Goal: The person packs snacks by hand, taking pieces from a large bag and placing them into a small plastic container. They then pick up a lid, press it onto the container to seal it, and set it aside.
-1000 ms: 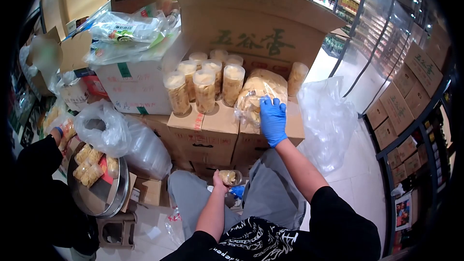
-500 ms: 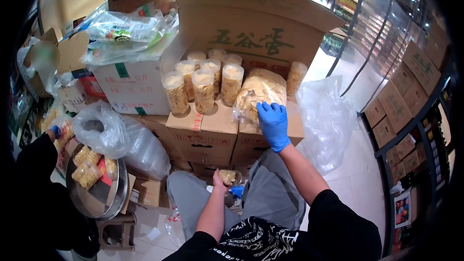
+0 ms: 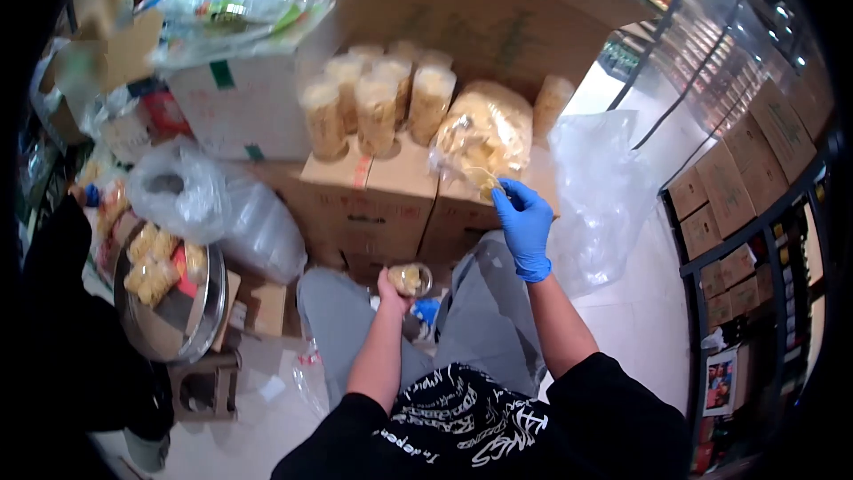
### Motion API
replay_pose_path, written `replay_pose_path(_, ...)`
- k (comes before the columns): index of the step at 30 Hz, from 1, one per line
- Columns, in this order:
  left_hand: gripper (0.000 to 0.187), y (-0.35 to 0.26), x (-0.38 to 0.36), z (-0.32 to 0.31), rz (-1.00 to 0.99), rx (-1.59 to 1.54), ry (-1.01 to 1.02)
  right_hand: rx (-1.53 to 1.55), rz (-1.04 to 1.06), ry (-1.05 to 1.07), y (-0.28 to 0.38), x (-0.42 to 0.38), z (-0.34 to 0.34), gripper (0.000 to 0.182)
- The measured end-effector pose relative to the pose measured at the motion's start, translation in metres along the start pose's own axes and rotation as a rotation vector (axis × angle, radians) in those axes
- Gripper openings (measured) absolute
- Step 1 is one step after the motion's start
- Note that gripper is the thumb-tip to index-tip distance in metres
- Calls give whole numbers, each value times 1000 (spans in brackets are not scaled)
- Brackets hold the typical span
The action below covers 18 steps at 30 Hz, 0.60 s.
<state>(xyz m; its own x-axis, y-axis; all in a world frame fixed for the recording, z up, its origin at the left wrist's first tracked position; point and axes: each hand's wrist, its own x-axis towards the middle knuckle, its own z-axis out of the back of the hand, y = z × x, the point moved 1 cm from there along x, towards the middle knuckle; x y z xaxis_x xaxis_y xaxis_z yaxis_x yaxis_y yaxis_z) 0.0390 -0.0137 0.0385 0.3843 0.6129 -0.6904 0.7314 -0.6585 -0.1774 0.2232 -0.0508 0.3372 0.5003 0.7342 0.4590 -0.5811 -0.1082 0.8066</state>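
My left hand (image 3: pixel 390 292), bare, is wrapped round a clear plastic jar (image 3: pixel 414 280) between my knees. The jar is tilted with its mouth toward the right, and pale yellow dried pieces show inside. My right hand (image 3: pixel 524 224), in a blue glove, pinches a thin yellowish dried piece (image 3: pixel 485 181) at its fingertips. Just beyond that hand lies an open clear bag (image 3: pixel 489 129) full of the same pale pieces, on a cardboard carton (image 3: pixel 373 204). Several filled jars (image 3: pixel 377 116) stand upright left of the bag, and one more jar (image 3: pixel 553 100) stands to its right.
A clear plastic sheet (image 3: pixel 595 187) hangs at the carton's right. On the left, a round metal tray (image 3: pixel 211 311) holds several packed portions on a stool (image 3: pixel 206 387), near a bag of empty jars (image 3: pixel 258 231). Another person's dark sleeve (image 3: pixel 53 276) is at far left. Stacked cartons (image 3: pixel 733 191) line the right.
My right hand has drawn back from the bag toward me, and a dried piece now shows in its fingers. The jar in my left hand sits higher in view. The camera view has shifted.
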Motion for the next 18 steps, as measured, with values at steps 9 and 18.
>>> replay_pose_path(9, 54, -4, -16, -3, -34, -118, -75, -64, 54, 387, -33, -107, -43, 21)
replay_pose_path(18, 55, -1, -10, -1, -6, -92, 21, -376, 502, 638, -63, -124, -94, 14)
